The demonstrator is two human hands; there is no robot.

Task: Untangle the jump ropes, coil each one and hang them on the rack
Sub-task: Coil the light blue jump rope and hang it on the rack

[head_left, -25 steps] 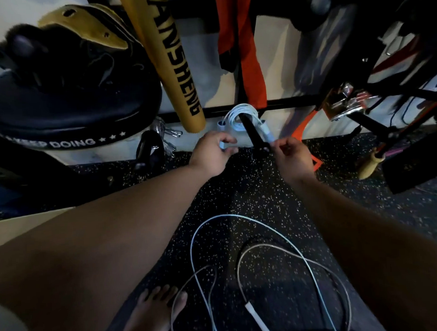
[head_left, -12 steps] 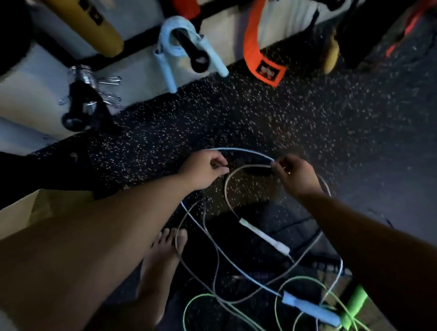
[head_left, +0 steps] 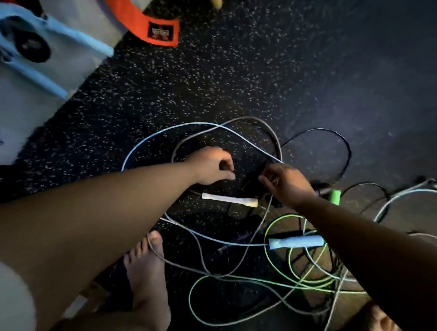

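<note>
Tangled on speckled floor (head_left: 234, 73), centre to five o'clock: four loose ropes – light-blue rope (head_left: 161, 132), grey (head_left: 250, 119), green (head_left: 276, 222), black (head_left: 335, 134). Left hand (head_left: 210, 165) curled, grip unclear; right hand (head_left: 285, 182) pinching light-blue rope. Fifth rope, coiled (head_left: 22, 41), eleven o'clock.

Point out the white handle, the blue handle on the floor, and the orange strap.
white handle (head_left: 229, 199), head view, middle of its shaft
blue handle (head_left: 295, 242), head view, middle of its foam sleeve
orange strap (head_left: 143, 29), head view, orange band just left of the dark label

Speckled black floor (head_left: 234, 73) under tangled jump ropes (head_left: 278, 282), bare foot (head_left: 147, 274).
</note>
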